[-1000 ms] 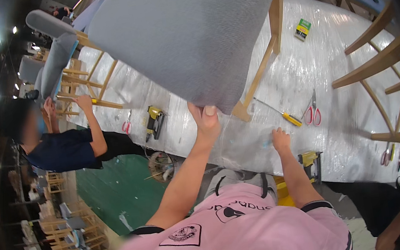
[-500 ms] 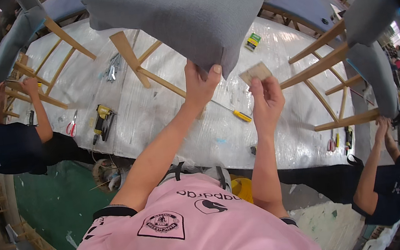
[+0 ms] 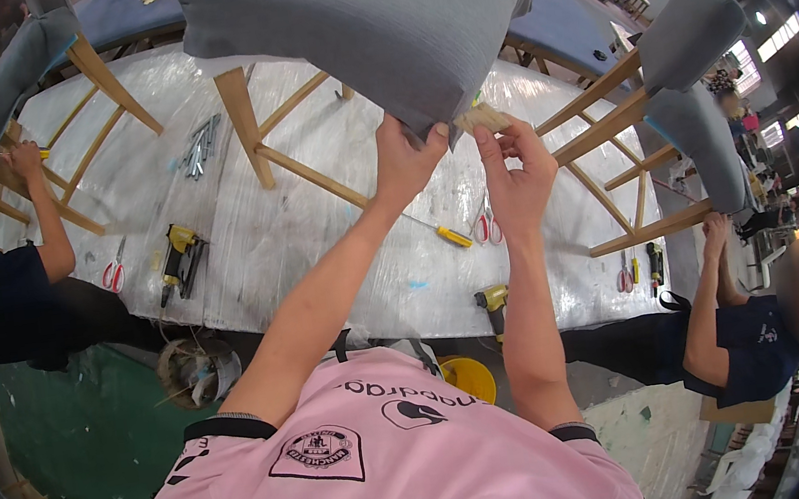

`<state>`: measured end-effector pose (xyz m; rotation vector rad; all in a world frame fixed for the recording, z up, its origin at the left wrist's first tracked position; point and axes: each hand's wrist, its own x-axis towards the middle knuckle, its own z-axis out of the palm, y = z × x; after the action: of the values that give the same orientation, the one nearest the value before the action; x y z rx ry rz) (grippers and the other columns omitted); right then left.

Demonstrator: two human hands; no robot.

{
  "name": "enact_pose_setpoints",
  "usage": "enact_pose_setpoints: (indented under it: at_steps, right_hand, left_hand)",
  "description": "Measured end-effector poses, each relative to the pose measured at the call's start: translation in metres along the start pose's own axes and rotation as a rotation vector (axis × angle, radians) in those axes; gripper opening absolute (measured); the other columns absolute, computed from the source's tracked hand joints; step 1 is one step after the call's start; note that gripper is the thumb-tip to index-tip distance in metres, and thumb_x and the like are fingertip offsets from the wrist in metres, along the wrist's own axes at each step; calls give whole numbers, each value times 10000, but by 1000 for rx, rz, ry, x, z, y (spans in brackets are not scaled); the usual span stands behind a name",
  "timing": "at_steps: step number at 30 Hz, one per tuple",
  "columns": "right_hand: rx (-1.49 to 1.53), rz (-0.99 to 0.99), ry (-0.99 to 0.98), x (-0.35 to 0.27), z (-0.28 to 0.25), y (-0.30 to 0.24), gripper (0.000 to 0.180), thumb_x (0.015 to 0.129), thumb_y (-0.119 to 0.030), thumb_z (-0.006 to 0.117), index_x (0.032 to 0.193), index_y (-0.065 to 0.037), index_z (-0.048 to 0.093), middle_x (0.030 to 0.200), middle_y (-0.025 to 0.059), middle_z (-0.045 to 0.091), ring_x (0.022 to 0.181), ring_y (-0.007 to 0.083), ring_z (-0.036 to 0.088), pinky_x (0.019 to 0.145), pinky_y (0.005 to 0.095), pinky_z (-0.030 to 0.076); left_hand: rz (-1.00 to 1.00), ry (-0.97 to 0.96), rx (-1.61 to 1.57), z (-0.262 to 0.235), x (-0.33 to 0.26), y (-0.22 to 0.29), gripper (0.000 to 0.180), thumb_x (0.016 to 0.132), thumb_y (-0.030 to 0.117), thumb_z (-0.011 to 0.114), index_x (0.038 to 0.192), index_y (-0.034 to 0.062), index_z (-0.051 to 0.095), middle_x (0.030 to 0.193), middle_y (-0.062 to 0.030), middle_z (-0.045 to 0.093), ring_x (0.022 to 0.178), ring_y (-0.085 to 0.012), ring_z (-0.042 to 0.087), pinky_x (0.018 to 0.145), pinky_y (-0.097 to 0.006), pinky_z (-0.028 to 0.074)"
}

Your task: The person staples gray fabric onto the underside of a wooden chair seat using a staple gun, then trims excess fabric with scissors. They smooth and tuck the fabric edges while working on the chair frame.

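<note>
Directly ahead, an upholstered chair seat in grey fabric rests on wooden legs above the plastic-covered table. My left hand pinches the loose fabric at the seat's near corner between thumb and fingers. A small flat tan piece, its material unclear, is held between the thumb and fingers of my right hand, close beside that corner. Below the corner lies a yellow-handled screwdriver, with red-handled scissors near my right forearm.
A yellow-and-black staple gun, more scissors and metal bolts lie left. Another yellow-and-black tool sits by my right forearm. Co-workers handle grey chairs on both sides. A yellow bucket stands below the edge.
My right hand has brought the tan piece left, up to the fabric corner. The view has shifted right, and the tool and scissors by my right forearm now show. My left hand keeps its pinch.
</note>
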<state>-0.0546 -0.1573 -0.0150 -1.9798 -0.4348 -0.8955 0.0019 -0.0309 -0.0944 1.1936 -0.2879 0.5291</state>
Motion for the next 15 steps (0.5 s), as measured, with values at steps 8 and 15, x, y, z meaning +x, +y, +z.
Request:
enact_pose_setpoints:
  at_steps: [8, 15]
  right_hand:
    - [-86, -64, -28, 2, 1, -4, 222, 888, -98, 773, 1055, 13, 679, 857, 105, 684, 630, 172, 646, 589, 278, 519]
    - [-162, -82, -53, 9, 3, -8, 196, 893, -105, 761, 1023, -2, 657, 841, 85, 661, 583, 158, 616, 537, 270, 490]
  left_hand:
    - [-32, -26, 33, 2, 0, 2, 468, 848, 95, 713, 1233, -70, 505, 1097, -174, 680, 1049, -213, 653, 925, -347, 513]
    - [-5, 8, 7, 1, -1, -3, 479, 830, 97, 717, 1228, -67, 505, 1095, -173, 682, 1026, -214, 651, 917, -349, 513]
